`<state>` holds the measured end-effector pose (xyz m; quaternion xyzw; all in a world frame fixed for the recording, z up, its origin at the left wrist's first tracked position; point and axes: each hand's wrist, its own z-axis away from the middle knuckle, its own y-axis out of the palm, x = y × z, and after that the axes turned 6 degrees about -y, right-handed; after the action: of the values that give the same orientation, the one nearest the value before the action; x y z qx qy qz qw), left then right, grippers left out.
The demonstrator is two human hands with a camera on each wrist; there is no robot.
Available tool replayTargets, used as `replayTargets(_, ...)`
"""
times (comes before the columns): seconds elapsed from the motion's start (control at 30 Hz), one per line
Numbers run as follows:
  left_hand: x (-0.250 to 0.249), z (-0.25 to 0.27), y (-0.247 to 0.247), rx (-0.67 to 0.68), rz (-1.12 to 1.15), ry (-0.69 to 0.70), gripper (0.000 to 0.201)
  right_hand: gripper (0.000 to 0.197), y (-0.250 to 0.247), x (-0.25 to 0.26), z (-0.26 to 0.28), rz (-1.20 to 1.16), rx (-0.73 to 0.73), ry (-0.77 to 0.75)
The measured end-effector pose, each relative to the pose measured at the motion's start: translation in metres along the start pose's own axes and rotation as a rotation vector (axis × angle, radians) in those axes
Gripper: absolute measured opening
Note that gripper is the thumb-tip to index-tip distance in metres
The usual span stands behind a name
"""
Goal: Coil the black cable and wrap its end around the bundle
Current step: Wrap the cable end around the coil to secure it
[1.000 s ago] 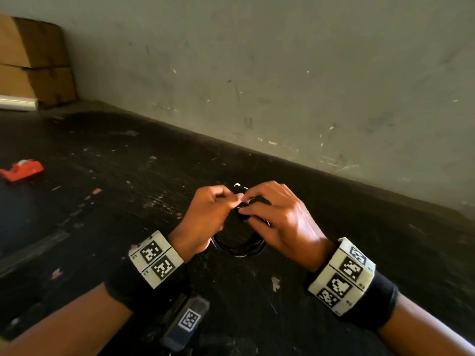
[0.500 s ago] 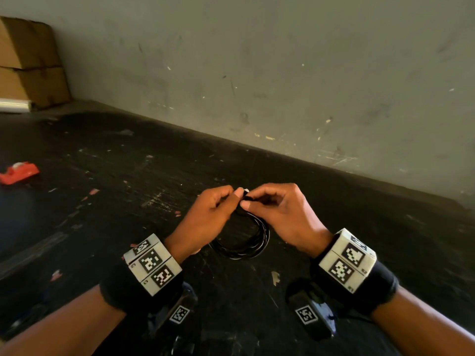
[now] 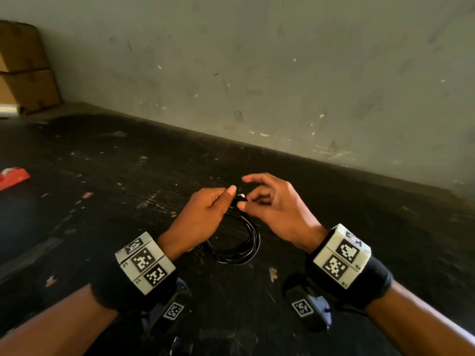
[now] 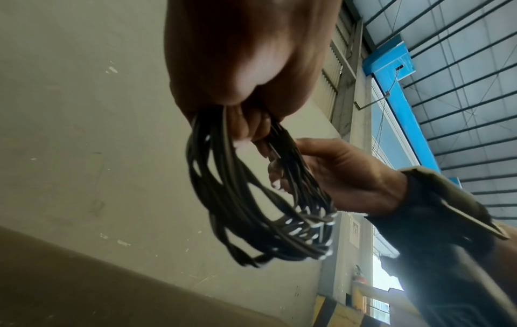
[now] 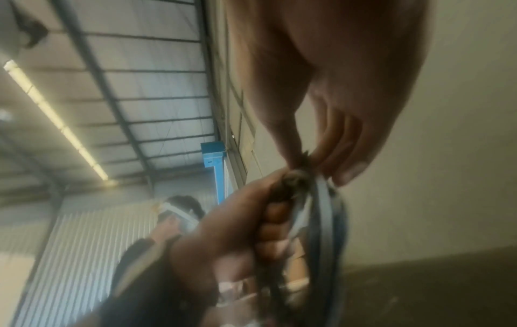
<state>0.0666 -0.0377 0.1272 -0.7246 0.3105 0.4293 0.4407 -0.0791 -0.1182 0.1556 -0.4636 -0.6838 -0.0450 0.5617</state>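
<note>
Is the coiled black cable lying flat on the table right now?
No, the left hand holds the black cable up, its loops hanging free.

Dark scuffed table (image 3: 108, 181) ran along a grey wall, red tape dispenser (image 3: 12, 177) lay at its left edge, cardboard boxes (image 3: 25, 70) stood at the far corner.

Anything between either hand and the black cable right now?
Nothing visible. The left hand grips the top of the black cable coil, and the right hand pinches at the same spot beside it.
</note>
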Motion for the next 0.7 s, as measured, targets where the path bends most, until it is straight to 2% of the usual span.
replayTargets(0.1, -0.002, -0.001, -0.002, 0.068, -0.014, -0.016, 0.053, 0.013, -0.008, 0.004, 0.000, 0.104, 0.139, 0.038)
replayTargets(0.17, -0.004, 0.001, -0.002, 0.094, -0.048, -0.008, 0.053, 0.012, -0.012, 0.007, 0.003, 0.109, 0.188, 0.047)
replayTargets(0.33, -0.012, 0.003, -0.001, 0.208, 0.036, -0.077, 0.043, 0.014, -0.017, 0.006, 0.012, 0.096, 0.222, -0.104)
replayTargets(0.47, -0.019, 0.000, 0.000, 0.250, 0.202, -0.125, 0.037, 0.015, -0.016, 0.002, 0.012, 0.002, 0.079, -0.048)
replayTargets(0.57, -0.015, -0.004, 0.000, 0.188, 0.340, -0.170, 0.039, 0.012, -0.017, -0.003, 0.011, -0.051, -0.072, -0.031)
replayTargets(0.7, 0.000, 0.002, 0.010, 0.142, 0.503, -0.290, 0.014, 0.007, -0.025, -0.015, 0.012, -0.215, -0.294, 0.037)
